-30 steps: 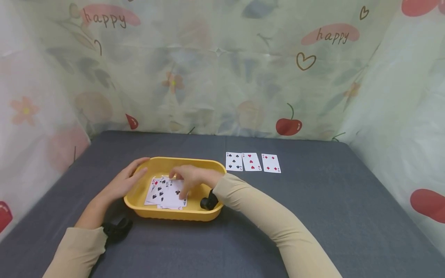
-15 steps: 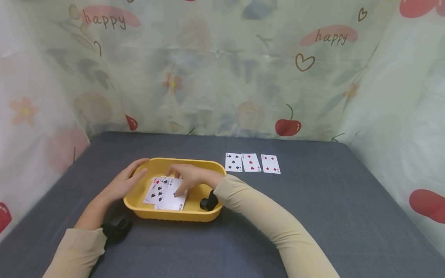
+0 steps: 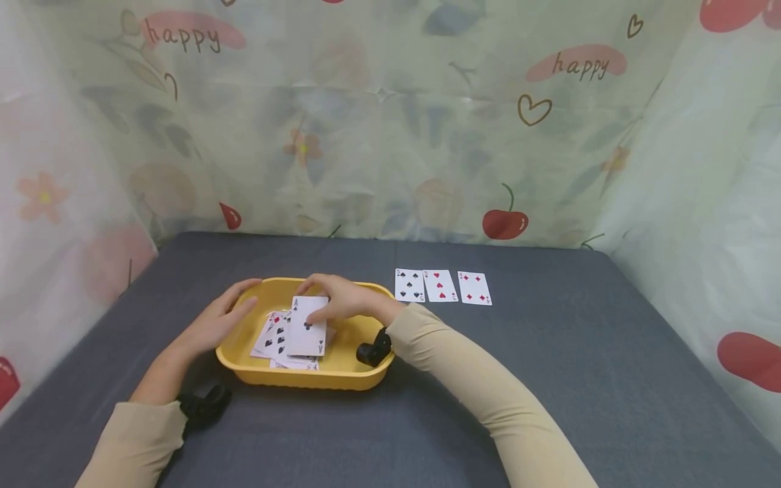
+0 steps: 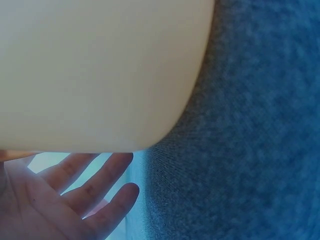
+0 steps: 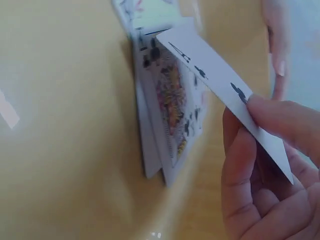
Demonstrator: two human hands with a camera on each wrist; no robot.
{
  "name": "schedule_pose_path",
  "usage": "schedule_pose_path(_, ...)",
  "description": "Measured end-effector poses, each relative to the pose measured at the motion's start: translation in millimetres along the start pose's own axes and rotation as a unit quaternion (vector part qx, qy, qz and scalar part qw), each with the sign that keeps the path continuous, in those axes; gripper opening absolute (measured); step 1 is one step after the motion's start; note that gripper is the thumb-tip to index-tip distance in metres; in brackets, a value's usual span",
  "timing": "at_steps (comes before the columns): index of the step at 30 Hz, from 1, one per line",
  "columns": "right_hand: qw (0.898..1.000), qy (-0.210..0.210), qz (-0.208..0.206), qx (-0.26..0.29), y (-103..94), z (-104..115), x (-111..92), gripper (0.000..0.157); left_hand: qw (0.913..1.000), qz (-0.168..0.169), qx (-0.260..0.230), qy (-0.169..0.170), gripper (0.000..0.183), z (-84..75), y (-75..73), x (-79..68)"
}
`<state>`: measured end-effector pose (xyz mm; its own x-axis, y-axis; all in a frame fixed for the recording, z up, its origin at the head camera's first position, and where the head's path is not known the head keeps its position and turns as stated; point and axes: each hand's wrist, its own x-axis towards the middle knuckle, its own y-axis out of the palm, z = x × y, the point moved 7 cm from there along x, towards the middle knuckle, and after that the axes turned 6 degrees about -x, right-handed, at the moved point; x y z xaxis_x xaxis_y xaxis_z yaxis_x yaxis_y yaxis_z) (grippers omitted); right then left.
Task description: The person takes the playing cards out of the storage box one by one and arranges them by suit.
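A yellow plastic basin [image 3: 305, 378] stands on the table, with a loose pile of playing cards [image 3: 278, 339] inside. Above that pile my right hand [image 3: 343, 299] holds an ace of clubs [image 3: 300, 342], pinched between thumb and fingers. In the right wrist view the ace [image 5: 210, 65] is tilted, clear of a king [image 5: 170, 95] lying in the pile below. My left hand [image 3: 210, 327] rests at the basin's left rim; its fingers look fairly straight beside the basin wall [image 4: 100, 75] in the left wrist view.
To the right behind the basin lie a five of spades [image 3: 409, 285], a three of hearts [image 3: 441, 286] and a four of diamonds [image 3: 474, 288], face up in a row. A dark cloth [image 3: 549, 339] covers the table. Printed curtains [image 3: 378, 135] enclose the back and sides.
My right hand has separated the ace of clubs from the pile and raised it slightly away from me. My left hand and the basin have stayed in place.
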<state>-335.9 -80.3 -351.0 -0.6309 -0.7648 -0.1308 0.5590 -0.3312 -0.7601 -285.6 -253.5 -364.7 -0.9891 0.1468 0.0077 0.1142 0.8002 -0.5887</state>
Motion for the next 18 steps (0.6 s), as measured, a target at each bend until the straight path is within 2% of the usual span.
schedule_pose_path(5, 0.999, 0.001, -0.014, 0.049, -7.8, 0.4, -2.9, 0.048, 1.0, 0.0, -0.001, -0.001, 0.059, -0.5, 0.2, -0.1)
schedule_pose_path(12, 0.998, -0.005, -0.05, 0.042, -23.3, 5.1, -9.3, 0.043, 1.0, -0.002, 0.001, 0.005, 0.058, -0.6, -0.4, 0.1)
schedule_pose_path(18, 0.995, -0.002, -0.073, 0.064, -33.1, 3.4, -13.1, 0.036, 0.9999, -0.003, -0.003, 0.014, 0.057, -0.1, -0.7, 0.3)
